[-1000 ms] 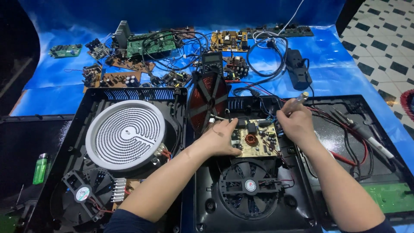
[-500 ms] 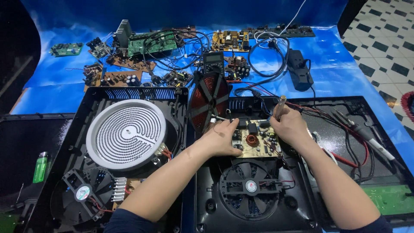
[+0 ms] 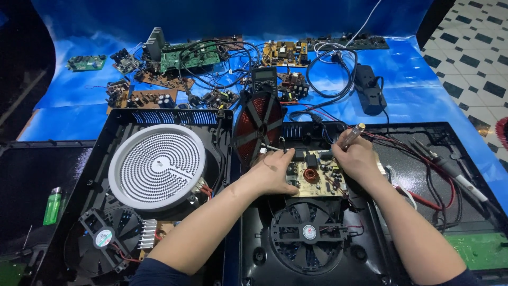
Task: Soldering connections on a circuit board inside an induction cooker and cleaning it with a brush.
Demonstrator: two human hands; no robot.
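My left hand (image 3: pixel 274 170) rests flat on the left edge of a tan circuit board (image 3: pixel 317 179) set inside an opened black cooktop housing (image 3: pixel 248 233). My right hand (image 3: pixel 355 159) grips a small screwdriver (image 3: pixel 353 135) with a clear handle, its tip pointing down at the board's back right edge. A red copper induction coil (image 3: pixel 258 126) stands tilted upright just behind my left hand. In front of the board sits a black cooling fan (image 3: pixel 308 233).
A round white heating element (image 3: pixel 157 165) and a second fan (image 3: pixel 105 238) fill the left half of the housing. Red and black probe leads (image 3: pixel 439 175) lie to the right. Loose circuit boards, a multimeter (image 3: pixel 263 79) and a power strip (image 3: pixel 369 89) cover the blue sheet behind. A green lighter (image 3: pixel 52 205) lies at left.
My right hand has shifted slightly left and down toward the board with the screwdriver. My left hand has stayed on the board.
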